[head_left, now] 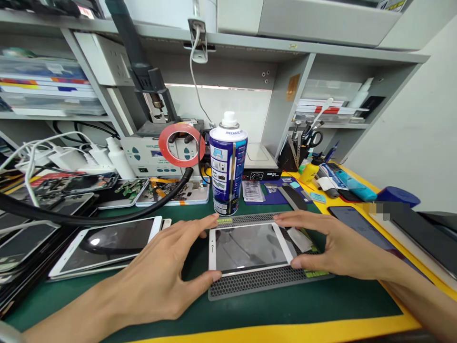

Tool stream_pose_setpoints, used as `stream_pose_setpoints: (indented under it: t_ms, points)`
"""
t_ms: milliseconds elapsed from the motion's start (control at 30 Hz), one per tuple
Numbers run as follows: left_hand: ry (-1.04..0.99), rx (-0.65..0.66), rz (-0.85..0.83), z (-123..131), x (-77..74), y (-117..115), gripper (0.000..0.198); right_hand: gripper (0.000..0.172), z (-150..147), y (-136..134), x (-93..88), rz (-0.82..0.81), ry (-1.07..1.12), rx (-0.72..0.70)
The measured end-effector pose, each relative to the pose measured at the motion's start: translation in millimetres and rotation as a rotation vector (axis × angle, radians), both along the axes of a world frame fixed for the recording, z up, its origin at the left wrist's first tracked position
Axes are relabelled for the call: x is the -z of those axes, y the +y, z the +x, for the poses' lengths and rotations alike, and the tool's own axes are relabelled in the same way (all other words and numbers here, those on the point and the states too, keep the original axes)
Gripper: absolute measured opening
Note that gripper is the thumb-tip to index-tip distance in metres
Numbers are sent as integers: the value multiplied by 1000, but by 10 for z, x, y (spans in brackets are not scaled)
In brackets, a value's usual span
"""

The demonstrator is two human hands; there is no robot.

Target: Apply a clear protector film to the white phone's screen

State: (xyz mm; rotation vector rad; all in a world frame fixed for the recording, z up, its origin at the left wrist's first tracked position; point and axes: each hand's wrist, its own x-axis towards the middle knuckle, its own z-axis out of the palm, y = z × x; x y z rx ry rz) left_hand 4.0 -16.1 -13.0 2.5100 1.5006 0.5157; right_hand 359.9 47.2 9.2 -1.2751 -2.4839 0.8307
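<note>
A white-framed smartphone (250,247) with a dark, reflective screen lies sideways on a grey honeycomb-patterned mat (250,284). At its left end, my left hand (167,267) has thumb and index finger curved around the corners. My right hand (339,243) grips the right end in the same way, thumb at the near corner and fingertips at the far edge. A small whitish piece (300,239) rests under the arch of my right hand. Just beyond the mat stands a blue-and-white spray can (228,166).
Another white phone (107,245) lies left of my left hand, near a stack of dark devices (43,238). A thick black hose (107,220) crosses the left side. Behind are a soldering-type station (153,159), red tape roll (162,143) and tool holder (289,155). More phones (357,226) lie right.
</note>
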Motion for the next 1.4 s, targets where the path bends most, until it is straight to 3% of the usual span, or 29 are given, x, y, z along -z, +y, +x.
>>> stream_pose_setpoints:
  t_ms: [400, 567, 667, 733, 800, 900, 1167, 1400]
  points:
    - [8, -3, 29, -13, -19, 5, 81, 66, -50, -31, -8, 82, 99, -17]
    - [-115, -44, 66, 24, -123, 6, 76, 61, -58, -62, 14, 203, 239, -55]
    - [-293, -216, 95, 130, -256, 128, 70, 58, -49, -68, 24, 246, 332, -102]
    - [-312, -318, 79, 238, -353, 260, 77, 58, -37, -68, 19, 242, 377, -121]
    - [-257, -340, 3, 344, -437, 400, 86, 58, -22, -71, 2, 209, 393, -128]
    - [-230, -350, -50, 447, -513, 562, 76, 57, -7, -79, -35, 162, 383, -117]
    - [-301, -264, -106, 471, -436, 787, 78, 59, 9, -66, -39, 153, 371, -127]
    - [-328, -280, -46, 474, -401, 1028, 79, 59, 53, -22, -3, 130, 358, -111]
